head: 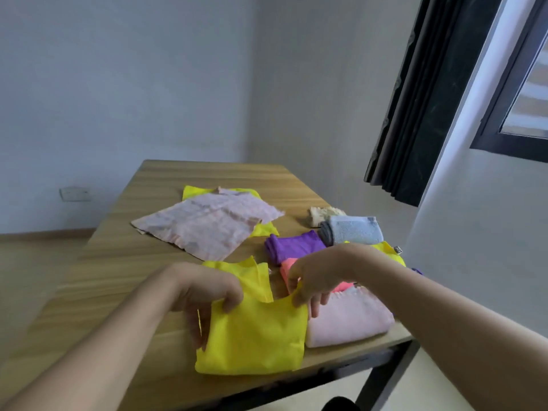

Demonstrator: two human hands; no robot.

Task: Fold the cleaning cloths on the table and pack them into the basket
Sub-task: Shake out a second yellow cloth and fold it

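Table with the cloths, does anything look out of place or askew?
Mostly tidy. The unfolded pink checked cloth lies skewed to the table edges, over another yellow cloth. The folded pale pink cloth sits close to the right edge. No basket is in view.

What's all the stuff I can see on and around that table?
Table: one, light wood top, dark legs, set against the wall.
Yellow cloth: one, partly folded, at the near edge, held by both hands.
Flat pink cloth: one, spread open at mid table.
Yellow cloth underneath: one, mostly hidden under the flat pink cloth.
Folded pink cloth: one, near right corner.
Coral cloth: one, folded, partly hidden by the right hand.
Purple cloth: one, folded.
Light blue cloth: one, folded, right side.
Beige cloth: one, far right.
Curtain: one, dark, beside the window.
Left hand: pinches the yellow cloth.
Right hand: pinches its other top corner.
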